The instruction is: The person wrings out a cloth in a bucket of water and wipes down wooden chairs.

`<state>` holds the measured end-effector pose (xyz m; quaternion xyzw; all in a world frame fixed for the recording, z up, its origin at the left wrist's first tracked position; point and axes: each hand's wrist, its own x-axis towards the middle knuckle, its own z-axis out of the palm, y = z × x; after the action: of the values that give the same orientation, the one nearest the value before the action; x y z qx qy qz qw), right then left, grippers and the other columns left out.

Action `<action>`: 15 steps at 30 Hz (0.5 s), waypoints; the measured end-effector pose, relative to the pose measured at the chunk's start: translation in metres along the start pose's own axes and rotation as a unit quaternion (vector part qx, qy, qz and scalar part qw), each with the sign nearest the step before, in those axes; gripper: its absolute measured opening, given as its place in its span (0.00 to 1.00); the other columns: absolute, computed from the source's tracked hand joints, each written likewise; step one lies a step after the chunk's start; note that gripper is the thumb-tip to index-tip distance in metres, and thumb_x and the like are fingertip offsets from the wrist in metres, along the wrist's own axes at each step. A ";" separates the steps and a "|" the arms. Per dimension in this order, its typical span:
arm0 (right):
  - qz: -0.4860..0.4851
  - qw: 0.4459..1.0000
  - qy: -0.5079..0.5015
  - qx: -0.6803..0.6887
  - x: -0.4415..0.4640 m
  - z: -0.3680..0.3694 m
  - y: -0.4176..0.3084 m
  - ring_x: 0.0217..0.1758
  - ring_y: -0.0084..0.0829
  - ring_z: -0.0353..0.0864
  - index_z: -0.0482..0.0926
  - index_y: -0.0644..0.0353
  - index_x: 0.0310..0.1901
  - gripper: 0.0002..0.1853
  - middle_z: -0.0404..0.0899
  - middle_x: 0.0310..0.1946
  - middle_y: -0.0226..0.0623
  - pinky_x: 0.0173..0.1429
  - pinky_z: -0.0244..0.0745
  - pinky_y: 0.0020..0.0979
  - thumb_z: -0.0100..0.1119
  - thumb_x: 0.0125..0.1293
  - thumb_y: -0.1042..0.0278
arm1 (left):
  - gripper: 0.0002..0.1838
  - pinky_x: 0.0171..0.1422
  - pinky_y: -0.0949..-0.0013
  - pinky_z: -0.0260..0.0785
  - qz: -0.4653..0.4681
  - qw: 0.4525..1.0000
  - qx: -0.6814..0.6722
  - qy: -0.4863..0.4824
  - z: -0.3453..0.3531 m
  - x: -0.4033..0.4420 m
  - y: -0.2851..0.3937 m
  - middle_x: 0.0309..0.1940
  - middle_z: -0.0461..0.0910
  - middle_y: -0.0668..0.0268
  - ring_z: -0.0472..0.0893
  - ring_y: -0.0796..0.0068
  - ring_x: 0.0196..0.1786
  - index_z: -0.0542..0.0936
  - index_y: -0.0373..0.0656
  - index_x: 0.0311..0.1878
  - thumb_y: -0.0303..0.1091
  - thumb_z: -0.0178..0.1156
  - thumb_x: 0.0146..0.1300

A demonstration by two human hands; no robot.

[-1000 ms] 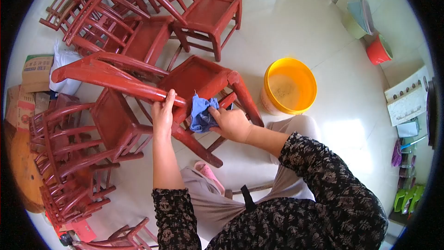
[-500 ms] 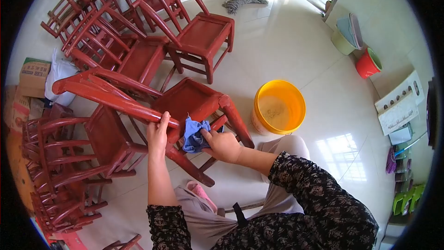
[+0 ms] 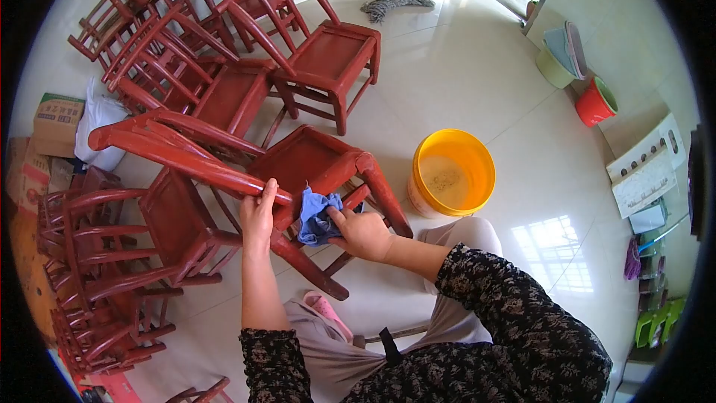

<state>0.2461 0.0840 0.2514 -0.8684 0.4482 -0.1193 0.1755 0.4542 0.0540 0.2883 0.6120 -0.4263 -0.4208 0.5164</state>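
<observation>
A red wooden chair (image 3: pixel 291 160) stands tilted in front of me, its back leaning to the left. My left hand (image 3: pixel 258 216) is closed around the end of one of its back rails. In my right hand (image 3: pixel 360 234) is a crumpled blue cloth (image 3: pixel 317 218), pressed against the chair near the seat's edge. The fingers of that hand are partly hidden in the cloth's folds. To the right of the chair a yellow bucket (image 3: pixel 453 173) stands on the floor, with a little cloudy water at its bottom.
More red chairs (image 3: pixel 332 56) crowd the left and back, with others (image 3: pixel 179 224) close at my left. A mop (image 3: pixel 397 4) lies at the far end. Along the right wall stand a red bucket (image 3: pixel 596 102) and a pale green bin (image 3: pixel 555 69). Cardboard boxes (image 3: pixel 58 123) are stacked at left.
Both hands keep their holds on the chair and the cloth. The cloth's folds have shifted slightly, and the whole view has moved by a few pixels.
</observation>
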 end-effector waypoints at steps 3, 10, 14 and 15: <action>-0.002 1.000 0.002 0.000 0.000 0.001 0.001 0.28 0.44 0.80 0.65 0.61 0.56 0.32 0.76 0.32 0.45 0.29 0.74 0.40 0.59 0.55 0.50 | 0.20 0.35 0.75 0.61 0.011 1.000 -0.001 0.009 0.001 -0.001 0.001 0.24 0.71 0.73 0.69 0.83 0.29 0.77 0.36 0.32 0.48 0.59 0.61; -0.005 1.000 0.003 0.001 0.001 -0.001 0.001 0.28 0.43 0.80 0.65 0.61 0.56 0.31 0.76 0.32 0.45 0.29 0.74 0.40 0.59 0.55 0.50 | 0.20 0.35 0.75 0.61 0.007 1.000 0.000 0.009 0.001 0.000 0.001 0.24 0.71 0.72 0.69 0.83 0.29 0.78 0.36 0.31 0.48 0.59 0.60; -0.002 1.000 0.003 0.003 0.001 -0.002 0.000 0.28 0.44 0.79 0.65 0.60 0.56 0.31 0.76 0.32 0.45 0.28 0.74 0.40 0.59 0.55 0.51 | 0.20 0.35 0.76 0.61 0.001 1.000 0.001 0.022 0.004 -0.003 0.007 0.23 0.71 0.73 0.69 0.84 0.28 0.78 0.36 0.30 0.48 0.59 0.60; -0.002 1.000 0.002 0.004 0.001 -0.003 -0.001 0.27 0.44 0.79 0.65 0.60 0.56 0.31 0.76 0.32 0.45 0.28 0.74 0.40 0.59 0.55 0.51 | 0.20 0.35 0.76 0.61 0.000 1.000 0.002 0.023 0.003 -0.003 0.007 0.23 0.71 0.73 0.69 0.84 0.28 0.78 0.36 0.30 0.48 0.59 0.60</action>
<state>0.2459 0.0830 0.2546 -0.8681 0.4467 -0.1232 0.1780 0.4496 0.0555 0.2949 0.6222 -0.4151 -0.4059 0.5251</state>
